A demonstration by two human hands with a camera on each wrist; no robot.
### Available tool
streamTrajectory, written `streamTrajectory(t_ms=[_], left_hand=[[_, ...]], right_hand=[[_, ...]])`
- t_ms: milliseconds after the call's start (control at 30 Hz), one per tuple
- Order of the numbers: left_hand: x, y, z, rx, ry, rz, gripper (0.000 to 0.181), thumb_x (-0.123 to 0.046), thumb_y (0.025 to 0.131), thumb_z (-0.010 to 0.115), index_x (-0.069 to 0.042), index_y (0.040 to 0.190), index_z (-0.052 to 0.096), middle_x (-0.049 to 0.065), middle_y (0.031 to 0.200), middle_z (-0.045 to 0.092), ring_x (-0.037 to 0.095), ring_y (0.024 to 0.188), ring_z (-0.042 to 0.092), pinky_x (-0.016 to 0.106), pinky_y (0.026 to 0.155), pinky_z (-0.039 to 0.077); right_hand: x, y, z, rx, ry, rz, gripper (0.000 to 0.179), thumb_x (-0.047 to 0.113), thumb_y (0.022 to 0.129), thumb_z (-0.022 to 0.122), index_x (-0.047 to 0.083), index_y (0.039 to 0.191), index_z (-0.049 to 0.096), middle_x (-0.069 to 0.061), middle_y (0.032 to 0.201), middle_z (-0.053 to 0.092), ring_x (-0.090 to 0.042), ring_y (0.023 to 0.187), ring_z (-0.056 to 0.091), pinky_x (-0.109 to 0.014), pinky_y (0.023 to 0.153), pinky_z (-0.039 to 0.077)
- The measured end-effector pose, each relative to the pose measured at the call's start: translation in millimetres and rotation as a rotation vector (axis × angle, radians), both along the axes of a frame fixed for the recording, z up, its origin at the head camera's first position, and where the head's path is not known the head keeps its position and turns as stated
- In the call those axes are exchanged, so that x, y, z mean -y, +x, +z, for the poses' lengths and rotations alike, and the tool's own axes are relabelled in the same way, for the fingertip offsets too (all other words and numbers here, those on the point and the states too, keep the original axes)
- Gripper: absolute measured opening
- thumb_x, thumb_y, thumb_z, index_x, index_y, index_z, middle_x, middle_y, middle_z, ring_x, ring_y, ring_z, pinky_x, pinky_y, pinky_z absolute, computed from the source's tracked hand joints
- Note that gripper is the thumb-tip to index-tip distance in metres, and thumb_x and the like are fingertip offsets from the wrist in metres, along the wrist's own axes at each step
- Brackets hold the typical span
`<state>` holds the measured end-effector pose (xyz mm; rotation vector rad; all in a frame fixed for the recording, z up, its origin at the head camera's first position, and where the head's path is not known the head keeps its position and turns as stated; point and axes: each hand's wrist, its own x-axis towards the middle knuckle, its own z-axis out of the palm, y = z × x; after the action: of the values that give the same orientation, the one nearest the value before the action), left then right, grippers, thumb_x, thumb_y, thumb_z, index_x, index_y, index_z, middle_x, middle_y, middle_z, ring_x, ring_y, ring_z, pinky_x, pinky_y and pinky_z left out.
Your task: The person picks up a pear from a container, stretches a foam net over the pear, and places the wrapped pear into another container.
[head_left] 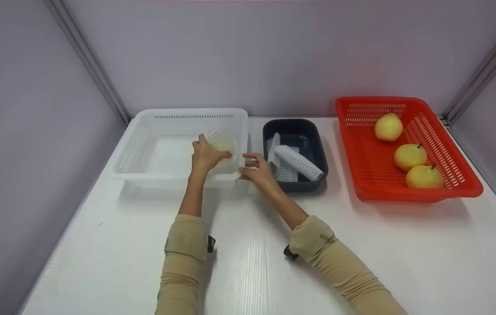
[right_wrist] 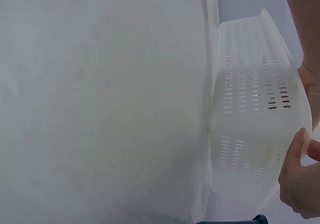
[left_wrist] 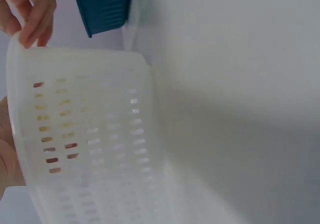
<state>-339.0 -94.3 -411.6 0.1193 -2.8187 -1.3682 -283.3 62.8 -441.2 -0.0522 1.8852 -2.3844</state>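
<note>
Inside the right end of the white plastic basket, my left hand grips a pale yellow pear in a white foam net. Its thumb lies across the near side of the fruit. My right hand pinches the basket's right rim, near the front corner. In the right wrist view, the right hand has its thumb and fingers on either side of that rim. Through the basket's slots, the left wrist view gives yellow glimpses of the pear.
A dark blue bin right of the white basket holds several white foam nets. Farther right, a red basket contains three yellow pears, one pear toward the back. Panel walls enclose the white table.
</note>
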Motion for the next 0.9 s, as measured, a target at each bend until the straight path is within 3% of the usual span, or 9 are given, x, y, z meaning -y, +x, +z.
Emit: streamTrajectory(t_ms=[233,567,767,900], left_hand=[[3.1,-1.4,-4.2,0.101,-0.066,-0.096,0.101,-0.027,0.068,0.080,0.004,0.140,0.017,0.028,0.125,0.034,0.041,0.108,0.044,0.048,0.089,0.039],[2.5,-1.7,-7.0,0.204,-0.168,-0.154,0.096,-0.021,0.067,0.080,0.005,0.138,0.020,0.026,0.125,0.033,0.039,0.109,0.044,0.047,0.092,0.038],[2.0,-2.1,-7.0,0.227,-0.203,-0.204,0.096,-0.020,0.069,0.079,0.005,0.139,0.019,0.028,0.130,0.033,0.041,0.115,0.041,0.047,0.096,0.035],[2.3,0.1,-4.5,0.236,-0.239,-0.202,0.097,-0.020,0.070,0.079,0.004,0.142,0.018,0.028,0.135,0.032,0.043,0.120,0.037,0.051,0.098,0.030]], right_hand=[[1.6,-0.2,2.0,0.011,0.020,-0.011,0.042,-0.010,0.083,0.058,-0.005,0.123,0.045,-0.021,0.104,0.052,-0.027,0.088,0.058,-0.032,0.078,0.050],[2.5,1.9,1.5,0.021,0.025,-0.018,0.042,-0.011,0.082,0.058,-0.005,0.122,0.045,-0.022,0.104,0.053,-0.027,0.087,0.058,-0.033,0.077,0.050],[2.7,0.9,1.6,0.029,0.018,-0.031,0.042,-0.012,0.082,0.059,-0.005,0.122,0.046,-0.021,0.102,0.052,-0.025,0.084,0.058,-0.033,0.076,0.051],[3.6,-0.5,0.9,0.018,0.003,-0.027,0.041,-0.012,0.083,0.057,-0.006,0.122,0.045,-0.022,0.102,0.051,-0.024,0.084,0.057,-0.033,0.076,0.051]])
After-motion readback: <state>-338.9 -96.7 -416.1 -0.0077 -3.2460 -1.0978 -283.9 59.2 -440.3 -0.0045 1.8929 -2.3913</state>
